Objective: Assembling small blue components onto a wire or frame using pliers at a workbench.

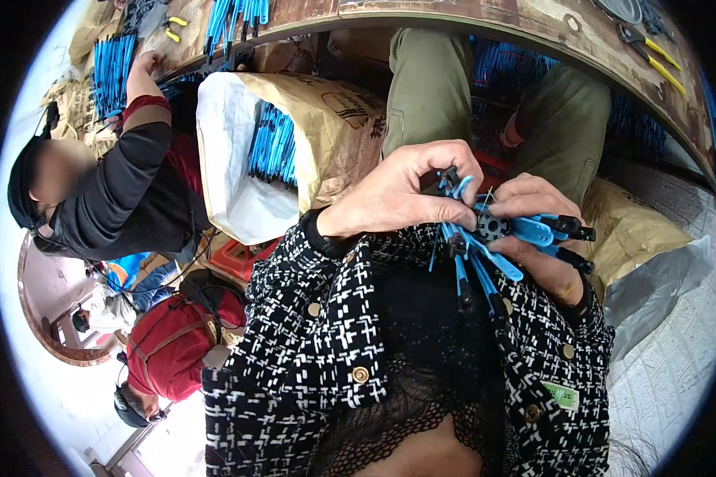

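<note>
Judging by the room, you've got loads left to get through. The brown paper sack (326,135) just past your knees is packed with blue strips, and more bundles of blue strips (113,70) lie at the far left of the curved wooden table (469,17) beside a co-worker (111,199) in a dark top, who has a hand up on it. Yellow-handled cutters (652,52) sit at the table's right end, and another tan sack (636,230) lies by your right leg on a pale textured floor.

Down to what's actually in hand: your right hand (545,238) is closed round a fan of blue strips with black ends (525,234), held right in front of your chest. Your left hand (410,195) is pinching one black end at the top of that bunch. Looks like one bundle is partway together, can't tell how many are finished
</note>
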### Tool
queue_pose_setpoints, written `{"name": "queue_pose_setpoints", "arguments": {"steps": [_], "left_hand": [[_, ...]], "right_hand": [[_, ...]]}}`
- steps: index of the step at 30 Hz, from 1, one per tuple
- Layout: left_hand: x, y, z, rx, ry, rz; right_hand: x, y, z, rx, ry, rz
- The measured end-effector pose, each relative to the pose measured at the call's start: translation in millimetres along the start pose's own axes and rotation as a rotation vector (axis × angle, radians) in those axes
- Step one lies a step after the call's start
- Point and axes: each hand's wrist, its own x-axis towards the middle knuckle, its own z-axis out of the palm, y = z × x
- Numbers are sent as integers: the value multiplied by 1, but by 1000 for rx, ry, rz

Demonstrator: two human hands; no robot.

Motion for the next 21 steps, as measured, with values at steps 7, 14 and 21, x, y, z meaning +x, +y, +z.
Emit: {"name": "queue_pose_setpoints", "arguments": {"steps": [7,14,21], "left_hand": [[2,1,-14,9,-7,-52],[11,-6,-29,-29,-57,-78],[36,-6,-47,-262,-38,-67]], "right_hand": [[3,13,8,24,12,-24],[14,18,6,65,-11,84],[42,27,2,290,108,297]]}}
